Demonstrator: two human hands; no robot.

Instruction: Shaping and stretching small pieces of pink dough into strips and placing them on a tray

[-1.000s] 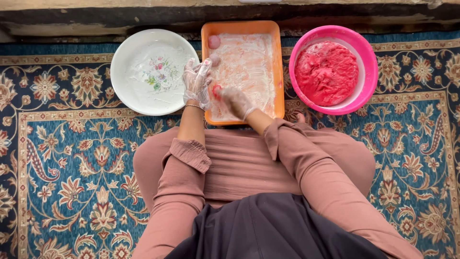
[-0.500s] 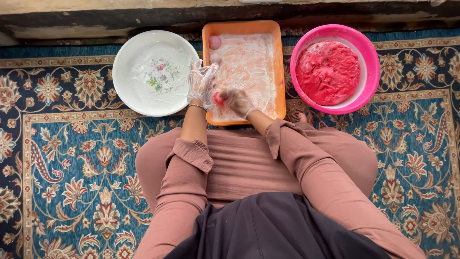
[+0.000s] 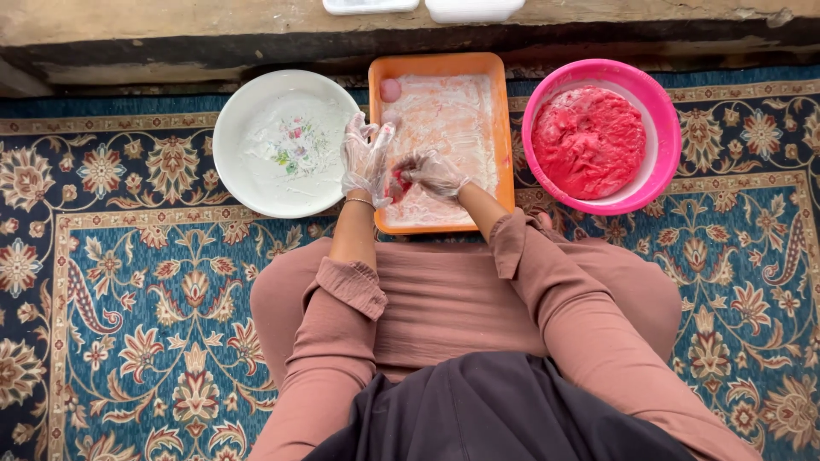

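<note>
— Both hands wear thin clear gloves and meet over the near left corner of the orange tray [image 3: 502, 128]. What does each one hold?

— They share one thing: a small lump of red dough [image 3: 399, 182]. The left hand [image 3: 366, 160] is cupped beside it with its fingers spread upward, and the right hand [image 3: 433, 172] is curled down against it, fingertips pressing in. So both are partly closed around the lump, which sits just above the tray's white-coated floor.

— Anything different from a moment ago?

— Yes. Half a second back the hands were a little further apart and more of the red showed between them; now they have closed in and the lump is mostly hidden. To my eye that reads as the dough being rolled or shaped between the palms, though I cannot see its form.

— What else is about?

— A pale pink ball [image 3: 390, 90] lies at the tray's far left corner, well apart from the hands. A white plate with a flower print [image 3: 248, 119], smeared white, touches the tray on the left. A pink bowl [image 3: 666, 162] of red dough mass [image 3: 589, 141] stands just right of the tray. All rest on a patterned blue carpet [image 3: 111, 282].

— Anything in the way?

— Nothing lies between the hands and either dish. Two white containers [image 3: 427, 7] on the ledge beyond are cut off by the frame.
</note>
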